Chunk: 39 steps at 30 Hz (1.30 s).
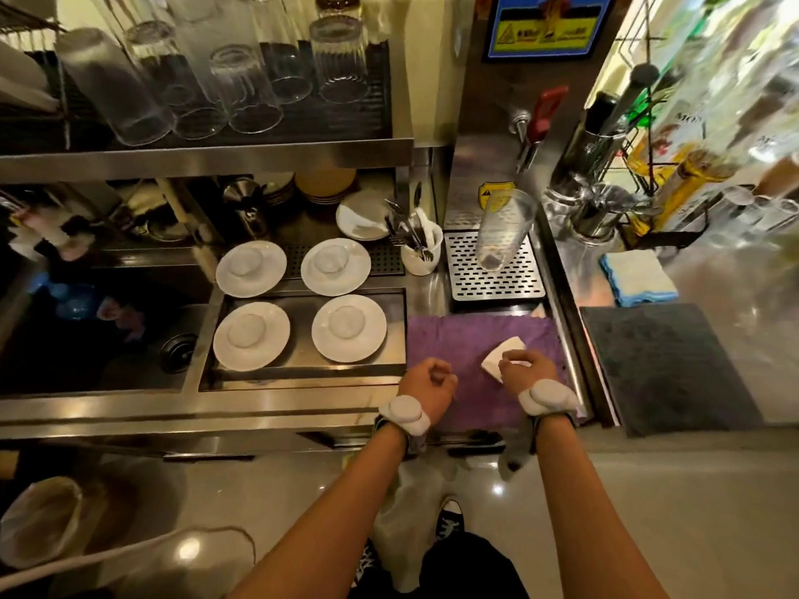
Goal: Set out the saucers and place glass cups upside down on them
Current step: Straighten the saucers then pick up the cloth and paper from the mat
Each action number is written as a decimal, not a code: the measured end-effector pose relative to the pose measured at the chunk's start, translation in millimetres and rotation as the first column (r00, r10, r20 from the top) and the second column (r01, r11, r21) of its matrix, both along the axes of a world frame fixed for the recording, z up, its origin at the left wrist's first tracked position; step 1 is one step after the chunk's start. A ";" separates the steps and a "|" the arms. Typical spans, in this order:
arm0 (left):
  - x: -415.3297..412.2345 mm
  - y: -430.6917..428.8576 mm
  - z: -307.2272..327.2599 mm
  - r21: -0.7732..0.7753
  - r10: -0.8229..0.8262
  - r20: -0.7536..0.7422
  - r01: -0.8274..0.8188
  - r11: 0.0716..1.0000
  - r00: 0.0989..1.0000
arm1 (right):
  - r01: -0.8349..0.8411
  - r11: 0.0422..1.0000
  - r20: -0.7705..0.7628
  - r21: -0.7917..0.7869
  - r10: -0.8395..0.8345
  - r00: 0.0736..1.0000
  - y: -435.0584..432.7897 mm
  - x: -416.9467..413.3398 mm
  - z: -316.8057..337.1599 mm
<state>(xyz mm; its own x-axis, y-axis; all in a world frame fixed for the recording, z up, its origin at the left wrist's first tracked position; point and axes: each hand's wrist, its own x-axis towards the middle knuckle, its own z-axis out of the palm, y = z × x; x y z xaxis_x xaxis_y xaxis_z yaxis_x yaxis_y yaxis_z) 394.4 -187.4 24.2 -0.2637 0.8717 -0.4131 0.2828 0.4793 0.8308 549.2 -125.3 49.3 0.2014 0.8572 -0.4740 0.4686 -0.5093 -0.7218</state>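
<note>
Four saucers (298, 304) set out, each capped by an upturned glass cup (347, 322); seemingly finished. Left hand (426, 384) grip curled together, empty; right hand (523, 369) pinching a white cloth (497, 355).

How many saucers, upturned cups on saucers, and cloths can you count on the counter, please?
White saucers with a cup: 4
Upside-down glass cups on them: 4
Purple cloth: 1
Blue-and-white cloth: 1
Total: 10
</note>
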 end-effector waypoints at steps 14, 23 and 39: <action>51.6 67.8 -12.8 -0.149 -0.184 -0.112 0.167 0.975 0.977 | -0.091 0.989 0.100 -0.116 0.103 0.990 48.0 47.3 -26.3; 50.9 65.2 -13.0 -0.110 -0.116 -0.105 0.104 0.988 0.988 | -0.119 0.986 0.083 -0.113 0.129 0.988 46.3 48.5 -33.6; 11.2 0.4 4.8 0.029 0.029 -0.132 -0.025 0.999 0.991 | -0.185 0.967 0.015 -0.178 0.190 0.982 -3.1 8.2 -18.3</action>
<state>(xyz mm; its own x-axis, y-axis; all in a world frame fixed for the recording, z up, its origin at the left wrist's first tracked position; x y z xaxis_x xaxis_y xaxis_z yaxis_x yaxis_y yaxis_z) 405.6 -187.0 29.0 -0.3380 0.8741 -0.3489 0.3781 0.4657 0.8001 557.4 -128.4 31.0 0.0624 0.7856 -0.6156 0.5887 -0.5270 -0.6129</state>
